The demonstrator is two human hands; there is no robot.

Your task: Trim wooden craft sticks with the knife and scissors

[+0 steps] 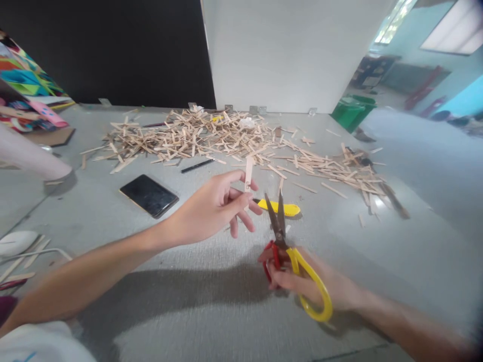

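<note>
A grey surface (pixel 211 327) spreads under everything, with a black panel (pixel 132 50) upright at the far left and a white panel (pixel 283 55) beside it. In front of the panels lies a wide, loose pile of wooden sticks (pixel 181 138), thinning out toward the right. A green bin (pixel 349 114) stands at the far right. A pale, rounded shape (pixel 32 151) rises at the left edge; I cannot tell what it is. Nearer on the left, a dark phone (pixel 149 195) lies flat, well apart from the left hand's fingers. A yellow cutter (pixel 287 209) lies just beyond the hands, partly hidden by the scissor blades, and a black pen (pixel 197 166) lies between the phone and the pile.

The right hand (pixel 305 284), near and to the right, is closed around the red and yellow handles of the scissors (pixel 279 232), blades parted in a narrow V and pointing away. The left hand (pixel 215 206) pinches the lower part of one marked stick (pixel 248 173) between thumb and fingers, other fingers spread. The stick stands nearly upright, to the left of the blades and apart from them.
</note>
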